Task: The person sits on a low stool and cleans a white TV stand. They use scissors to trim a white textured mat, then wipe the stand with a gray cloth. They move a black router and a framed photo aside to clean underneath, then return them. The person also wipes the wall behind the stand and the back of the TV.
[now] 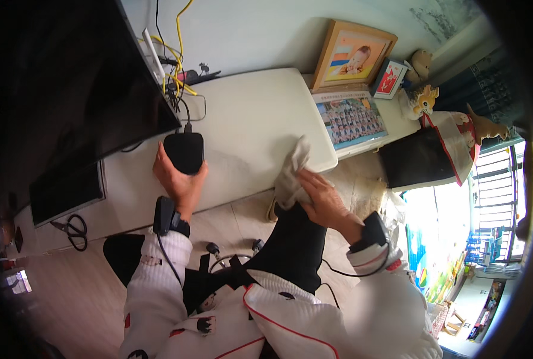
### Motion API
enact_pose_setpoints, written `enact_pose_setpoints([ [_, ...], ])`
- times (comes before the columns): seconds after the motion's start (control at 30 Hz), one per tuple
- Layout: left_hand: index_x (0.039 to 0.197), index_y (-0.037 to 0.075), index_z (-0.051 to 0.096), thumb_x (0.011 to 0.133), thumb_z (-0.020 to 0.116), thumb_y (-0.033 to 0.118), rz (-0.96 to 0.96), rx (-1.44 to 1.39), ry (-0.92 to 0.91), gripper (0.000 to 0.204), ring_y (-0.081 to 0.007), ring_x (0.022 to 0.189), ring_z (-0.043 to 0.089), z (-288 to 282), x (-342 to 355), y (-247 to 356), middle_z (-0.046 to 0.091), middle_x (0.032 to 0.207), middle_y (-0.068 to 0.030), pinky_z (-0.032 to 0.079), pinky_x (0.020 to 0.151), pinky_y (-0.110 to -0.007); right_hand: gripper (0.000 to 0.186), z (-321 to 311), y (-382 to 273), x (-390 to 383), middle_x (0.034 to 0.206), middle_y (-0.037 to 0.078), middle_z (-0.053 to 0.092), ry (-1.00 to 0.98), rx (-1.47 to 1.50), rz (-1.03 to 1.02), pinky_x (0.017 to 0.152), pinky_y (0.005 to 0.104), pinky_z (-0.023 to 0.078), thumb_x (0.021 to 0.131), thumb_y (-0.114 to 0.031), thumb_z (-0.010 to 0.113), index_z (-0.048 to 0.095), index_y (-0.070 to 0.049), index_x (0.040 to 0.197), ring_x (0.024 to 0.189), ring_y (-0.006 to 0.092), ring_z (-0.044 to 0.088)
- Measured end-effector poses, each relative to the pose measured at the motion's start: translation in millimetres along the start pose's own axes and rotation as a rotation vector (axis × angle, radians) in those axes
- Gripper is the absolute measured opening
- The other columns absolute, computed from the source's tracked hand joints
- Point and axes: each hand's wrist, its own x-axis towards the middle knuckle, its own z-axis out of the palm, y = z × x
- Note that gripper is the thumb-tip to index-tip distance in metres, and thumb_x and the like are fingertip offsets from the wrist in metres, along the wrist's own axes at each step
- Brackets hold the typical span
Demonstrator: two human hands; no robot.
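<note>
My left hand [178,182] grips a black rounded-square device [184,151] with a cable plugged into its far end, at the white desk [248,119] just below a large dark monitor [75,78]. My right hand [322,200] presses on a crumpled light grey cloth [293,167] at the desk's front right edge, fingers together over it. A dark tablet-like screen [66,191] and black-handled scissors [75,232] lie to the left.
Tangled cables [176,72] are at the back. On the right stand framed pictures [353,54], a printed group photo [350,119], figurines [422,102] and a dark bag-like object [416,155]. A wheeled chair base [233,254] is below me, a bright window [494,191] far right.
</note>
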Motion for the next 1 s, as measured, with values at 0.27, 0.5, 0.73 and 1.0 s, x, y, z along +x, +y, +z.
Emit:
enact_pose_setpoints([
  [0.27,0.146,0.001,0.038,0.061,0.086,0.029,0.133,-0.027,0.087,0.102,-0.0429,0.121,0.047,6.4,1.9,-9.8,0.052,0.134,-0.023,0.036,0.105,-0.053,0.041,-42.8,-2.0,26.9,0.133,0.018,0.059,0.441,0.593,0.068,0.098,0.0371,0.048,0.085,-0.009,0.07,0.061,0.002,0.123,0.117,0.0272,0.059],
  [0.5,0.145,-0.001,0.038,0.065,0.09,0.032,-0.045,-0.143,0.098,0.102,-0.0408,0.12,0.048,13.7,7.1,22.4,0.053,0.129,-0.0244,0.038,0.104,-0.051,0.056,43.0,-38.7,113.4,0.154,0.016,0.043,0.107,-0.125,-0.294,0.118,0.0531,0.026,0.083,-0.038,0.072,0.062,-0.007,0.129,0.145,0.0372,0.035],
  [0.73,0.136,-0.002,0.048,0.06,0.09,0.039,-0.363,-0.175,0.054,0.096,-0.0435,0.118,0.05,52.8,35.1,78.0,0.056,0.125,-0.0256,0.04,0.103,-0.052,0.06,85.7,-103.7,160.6,0.145,0.012,0.051,-0.078,-0.325,-0.301,0.12,0.0517,0.021,0.089,-0.044,0.057,0.052,-0.013,0.14,0.142,0.0321,0.036],
  [1.0,0.14,0.001,0.038,0.061,0.086,0.026,-0.287,0.061,-0.02,0.096,-0.0467,0.121,0.037,81.8,35.2,67.5,0.038,0.132,-0.0312,0.036,0.1,-0.059,0.052,158.0,-101.0,166.9,0.144,0.01,0.051,-0.132,0.577,0.001,0.118,0.04,0.027,0.103,-0.043,0.042,0.043,-0.014,0.146,0.139,0.0278,0.039],
])
